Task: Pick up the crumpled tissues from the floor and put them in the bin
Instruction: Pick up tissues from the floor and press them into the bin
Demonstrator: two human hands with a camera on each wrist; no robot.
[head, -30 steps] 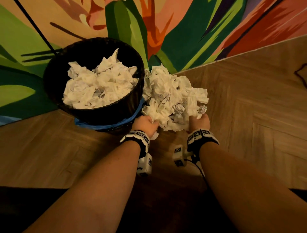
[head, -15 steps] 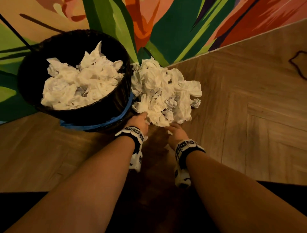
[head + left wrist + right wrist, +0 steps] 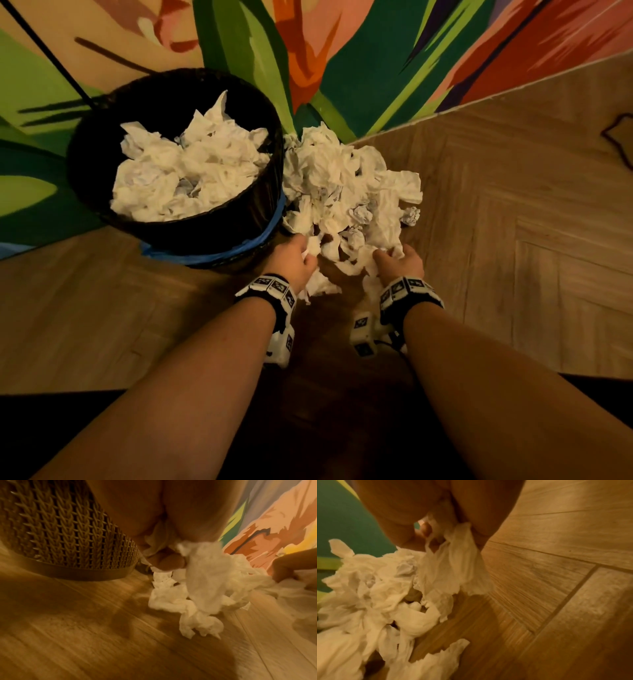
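A heap of white crumpled tissues (image 3: 346, 192) lies on the wooden floor just right of a dark woven bin (image 3: 102, 144), which holds several crumpled tissues (image 3: 185, 174). My left hand (image 3: 298, 257) grips tissues (image 3: 202, 582) at the heap's near left edge, beside the bin's woven wall (image 3: 56, 531). My right hand (image 3: 397, 260) pinches tissue (image 3: 453, 561) at the heap's near right edge, with its fingers curled round it. Loose tissue ends hang below both hands.
A colourful leaf-patterned rug (image 3: 376, 68) lies under and behind the bin. Herringbone wood floor (image 3: 513, 240) spreads to the right and left. A blue band (image 3: 270, 226) circles the bin below its rim. A dark cable (image 3: 44, 51) crosses the rug at upper left.
The right hand has moved back up to the heap's near right edge and taken hold of tissue. The left hand stays gripping at the heap's left edge.
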